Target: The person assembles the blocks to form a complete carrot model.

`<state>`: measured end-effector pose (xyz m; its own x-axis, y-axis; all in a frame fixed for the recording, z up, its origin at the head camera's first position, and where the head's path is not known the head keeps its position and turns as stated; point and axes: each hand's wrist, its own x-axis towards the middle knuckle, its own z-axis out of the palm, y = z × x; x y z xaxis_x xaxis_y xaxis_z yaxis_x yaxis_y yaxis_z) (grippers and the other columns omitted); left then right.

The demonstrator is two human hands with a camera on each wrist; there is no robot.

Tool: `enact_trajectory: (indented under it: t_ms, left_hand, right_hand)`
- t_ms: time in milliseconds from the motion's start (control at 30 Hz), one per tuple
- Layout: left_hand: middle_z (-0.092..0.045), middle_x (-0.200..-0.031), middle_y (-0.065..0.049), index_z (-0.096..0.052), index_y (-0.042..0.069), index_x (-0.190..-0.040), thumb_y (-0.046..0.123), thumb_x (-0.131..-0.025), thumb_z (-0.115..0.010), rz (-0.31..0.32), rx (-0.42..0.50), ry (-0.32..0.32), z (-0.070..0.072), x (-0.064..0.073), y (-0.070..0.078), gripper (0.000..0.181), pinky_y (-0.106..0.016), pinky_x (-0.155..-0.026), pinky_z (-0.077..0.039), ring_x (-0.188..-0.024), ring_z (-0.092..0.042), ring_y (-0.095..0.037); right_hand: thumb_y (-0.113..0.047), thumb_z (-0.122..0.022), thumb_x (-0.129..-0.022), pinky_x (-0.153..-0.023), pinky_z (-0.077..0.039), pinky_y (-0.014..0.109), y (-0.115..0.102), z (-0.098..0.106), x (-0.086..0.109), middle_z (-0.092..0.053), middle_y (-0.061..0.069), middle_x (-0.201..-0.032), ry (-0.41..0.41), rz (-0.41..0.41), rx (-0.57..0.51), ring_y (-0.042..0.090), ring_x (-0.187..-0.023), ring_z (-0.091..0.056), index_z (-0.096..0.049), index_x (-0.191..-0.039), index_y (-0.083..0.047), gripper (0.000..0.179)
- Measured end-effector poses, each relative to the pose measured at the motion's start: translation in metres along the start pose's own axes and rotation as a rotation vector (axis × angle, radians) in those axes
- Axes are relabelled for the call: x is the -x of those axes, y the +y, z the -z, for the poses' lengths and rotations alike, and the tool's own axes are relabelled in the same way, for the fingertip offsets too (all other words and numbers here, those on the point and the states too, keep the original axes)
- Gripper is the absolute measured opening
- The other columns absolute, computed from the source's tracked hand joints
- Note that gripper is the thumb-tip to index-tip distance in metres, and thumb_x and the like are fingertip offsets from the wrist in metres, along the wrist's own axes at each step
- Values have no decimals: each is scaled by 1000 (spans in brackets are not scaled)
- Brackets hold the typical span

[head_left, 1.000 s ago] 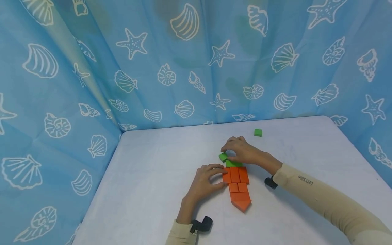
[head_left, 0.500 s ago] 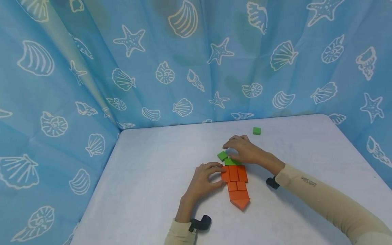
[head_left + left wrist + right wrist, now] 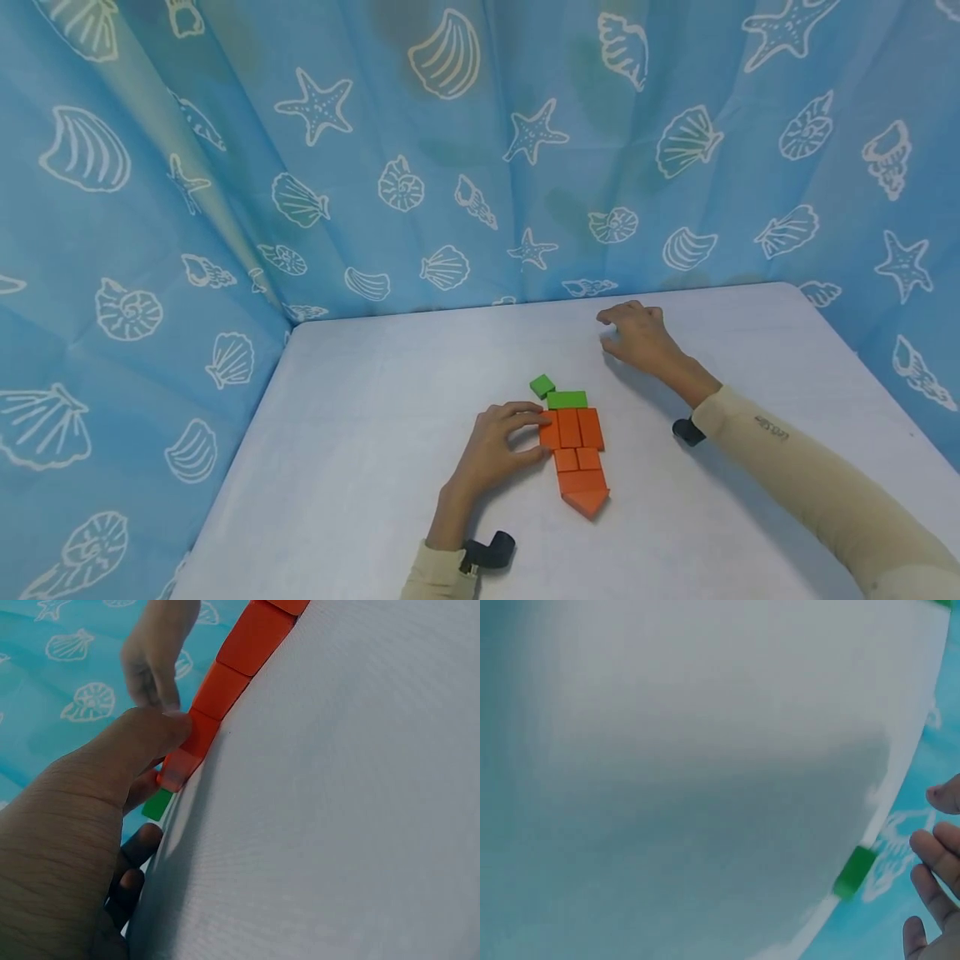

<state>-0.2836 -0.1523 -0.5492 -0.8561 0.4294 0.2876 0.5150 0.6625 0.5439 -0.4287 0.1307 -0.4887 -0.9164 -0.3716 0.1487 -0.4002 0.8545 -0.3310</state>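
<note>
Several orange blocks (image 3: 591,430) lie together on the table, narrowing to a triangular block (image 3: 586,502) at the near end. Against their far edge lies a green rectangular block (image 3: 567,400), and a small green block (image 3: 542,386) sits turned at its far-left corner. My left hand (image 3: 491,450) has index finger and thumb at the two ends of the leftmost orange block (image 3: 549,432); the thumb touches the orange row in the left wrist view. My right hand (image 3: 640,337), fingers spread and slightly bent, hovers over another green block (image 3: 855,872), mostly hidden in the head view.
A white-covered table (image 3: 375,467) stands beneath both hands. Behind it and along the left hangs a blue curtain (image 3: 465,150) with shell and starfish prints. Dark cameras sit on the left wrist (image 3: 491,550) and right wrist (image 3: 687,432).
My right hand has left the green blocks by the orange group and moved back and right to the lone green block. The left hand stays at the orange blocks.
</note>
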Motion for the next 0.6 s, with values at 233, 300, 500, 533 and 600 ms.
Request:
enact_trajectory:
  t_ms: [233, 300, 500, 533, 600]
  left_hand:
    - [-57, -138, 10, -69, 27, -126, 39, -89, -74, -3, 14, -4, 0, 1, 0, 39, -40, -98, -40, -119, -50, -13]
    - [-57, -138, 10, -69, 27, -126, 39, -90, -74, -5, 12, -3, 0, 1, 1, 39, -40, -98, -40, -118, -50, -13]
    - [-57, -138, 10, -69, 28, -126, 40, -90, -73, -13, -8, 7, 0, 1, 1, 38, -39, -99, -40, -119, -50, -12]
    - [-57, -138, 10, -69, 28, -126, 40, -90, -73, -12, -8, 8, 0, 1, 1, 38, -40, -100, -40, -119, -50, -12]
    - [-56, -138, 10, -69, 28, -126, 40, -90, -74, -9, -6, 7, 0, 1, 0, 38, -40, -100, -40, -120, -50, -12]
  right_hand:
    - [-13, -69, -88, -90, -27, 62, 31, 0, -6, -57, 25, -133, 47, -70, -20, 43, -126, -42, -59, -132, 3, 48]
    - [-14, -70, -88, -91, -26, 62, 36, 1, -7, -56, 26, -134, 27, -95, -17, 44, -126, -40, -57, -133, 3, 50]
    - [-14, -72, -86, -94, -23, 64, 48, 1, -12, -57, 25, -132, -23, -144, -19, 45, -127, -38, -56, -134, 4, 53]
    - [-13, -72, -86, -95, -22, 64, 50, 0, -12, -57, 25, -132, -26, -149, -23, 44, -127, -38, -56, -134, 4, 53]
    - [-11, -72, -86, -96, -22, 65, 52, -1, -13, -57, 25, -132, -33, -154, -24, 45, -127, -38, -57, -133, 4, 51]
